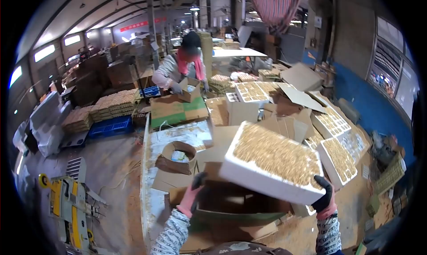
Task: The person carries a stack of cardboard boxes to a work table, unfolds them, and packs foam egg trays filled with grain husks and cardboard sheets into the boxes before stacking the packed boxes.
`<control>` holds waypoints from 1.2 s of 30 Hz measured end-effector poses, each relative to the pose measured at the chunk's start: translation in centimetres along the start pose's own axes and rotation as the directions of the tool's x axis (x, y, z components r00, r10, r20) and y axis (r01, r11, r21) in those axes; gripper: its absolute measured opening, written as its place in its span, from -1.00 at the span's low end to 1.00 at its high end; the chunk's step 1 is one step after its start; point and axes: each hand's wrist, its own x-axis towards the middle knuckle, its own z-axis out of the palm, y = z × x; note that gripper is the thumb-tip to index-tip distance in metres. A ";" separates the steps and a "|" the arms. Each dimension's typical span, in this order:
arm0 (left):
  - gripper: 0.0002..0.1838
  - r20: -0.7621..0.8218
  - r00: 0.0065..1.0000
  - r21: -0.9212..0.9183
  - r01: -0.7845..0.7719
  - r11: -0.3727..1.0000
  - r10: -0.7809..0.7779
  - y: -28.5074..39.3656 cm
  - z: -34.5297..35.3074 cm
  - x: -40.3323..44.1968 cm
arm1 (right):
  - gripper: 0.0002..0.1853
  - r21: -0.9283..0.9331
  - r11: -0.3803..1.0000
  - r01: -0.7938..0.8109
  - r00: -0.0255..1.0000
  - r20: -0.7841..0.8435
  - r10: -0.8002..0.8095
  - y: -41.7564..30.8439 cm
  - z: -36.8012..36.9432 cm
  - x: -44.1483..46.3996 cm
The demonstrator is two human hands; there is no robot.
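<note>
A white foam box (275, 184), its top covered with small tan pieces blurred by motion, is tilted above an open cardboard carton (240, 216). My right hand (324, 195), in a black and pink glove, grips the box's right end. Gloved the same way, my left hand (194, 193) is off the box, at the carton's left side, with its fingers partly blurred. Just beyond it stands a small open cardboard box (179, 157) with a white and green packet inside.
Across the table a person (184, 64) handles a small carton (190, 89). More filled foam boxes (336, 159) and loose cardboard lie at the right. A yellow and grey pallet jack (71, 206) and a blue pallet (111, 127) are on the left floor.
</note>
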 end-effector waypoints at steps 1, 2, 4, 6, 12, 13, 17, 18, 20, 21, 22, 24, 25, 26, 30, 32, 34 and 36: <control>-0.47 -0.055 0.985 -0.205 0.149 0.967 -0.163 -0.6 0.1 0.3 | -0.59 -0.299 0.946 0.121 0.992 0.021 -0.121 2.4 -2.3 0.9; -0.48 0.009 0.984 -0.264 0.175 0.948 -0.179 1.0 0.9 -0.1 | -0.55 -0.539 0.809 0.235 0.972 0.134 -0.194 3.2 -1.8 0.8; -0.49 -0.034 0.985 -0.296 0.151 0.943 -0.169 2.0 1.4 -1.2 | -0.47 -0.797 0.371 0.477 0.878 0.409 -0.249 3.4 2.1 -0.7; -0.48 -0.030 0.976 -0.410 0.186 0.893 -0.217 0.9 0.8 -1.9 | -0.53 -0.818 0.242 0.522 0.852 0.483 -0.203 3.9 2.5 -0.2; -0.44 -0.190 0.975 -0.022 -0.118 0.993 0.111 -0.4 0.3 -3.0 | -0.57 -0.666 0.633 0.394 0.892 0.442 -0.091 4.2 1.8 2.8; -0.44 -0.152 0.988 -0.094 -0.041 0.995 0.026 1.2 0.6 -3.1 | -0.55 -0.683 0.614 0.395 0.899 0.424 -0.107 4.4 1.4 2.8; -0.47 -0.161 0.985 -0.420 -0.016 0.907 -0.057 -0.8 0.9 -2.0 | -0.47 -0.800 0.411 0.438 0.891 0.446 -0.082 3.3 4.1 1.6; -0.50 -0.182 0.982 -0.450 -0.040 0.892 -0.048 -0.8 1.2 -2.1 | -0.47 -0.800 0.521 0.297 0.932 0.362 0.024 3.4 4.3 1.7; -0.48 -0.178 0.984 -0.427 -0.067 0.902 -0.012 -0.7 2.2 -2.8 | -0.51 -0.607 0.792 -0.060 0.942 0.227 0.246 5.0 -0.2 4.7; -0.46 -0.214 0.977 -0.265 -0.085 0.960 0.028 -2.5 2.2 -2.6 | -0.54 -0.738 0.669 -0.094 0.937 0.162 0.310 5.5 0.6 4.7; -0.44 -0.241 0.968 -0.094 -0.091 0.991 0.066 -4.6 1.9 -2.7 | -0.57 -0.841 0.524 -0.134 0.927 0.081 0.367 6.2 1.3 4.4; -0.39 -0.230 0.967 -0.048 -0.127 0.991 0.113 -4.6 1.9 -2.7 | -0.38 -0.823 -0.463 0.329 0.929 0.193 0.316 9.9 -2.0 6.7; -0.39 -0.218 0.968 -0.091 -0.149 0.985 0.126 -3.7 1.9 -3.0 | -0.31 -0.764 -0.517 0.386 0.910 0.222 0.351 10.9 -1.7 7.2; -0.38 -0.205 0.968 -0.136 -0.172 0.976 0.142 -2.7 2.1 -3.0 | -0.25 -0.718 -0.577 0.389 0.898 0.157 0.411 11.4 -1.4 7.4; -0.41 -0.230 0.959 -0.094 -0.190 0.977 0.164 -3.0 2.8 -2.5 | -0.34 -0.540 -0.728 0.422 0.855 -0.029 0.518 15.4 -2.6 10.1; -0.41 -0.209 0.970 -0.191 -0.163 0.968 0.122 -2.0 3.1 -1.9 | -0.68 -0.722 -0.004 0.692 0.309 0.291 0.906 19.8 -11.2 17.3; -0.41 -0.203 0.979 -0.206 -0.074 0.976 0.031 0.4 4.2 -3.0 | -0.70 -0.821 0.324 0.471 0.175 0.447 0.877 23.6 -17.5 18.1; -0.41 -0.234 0.964 -0.048 -0.137 0.989 0.122 -2.7 3.5 -2.4 | -0.65 -0.722 -0.152 0.675 0.364 0.147 0.920 25.8 -15.6 17.6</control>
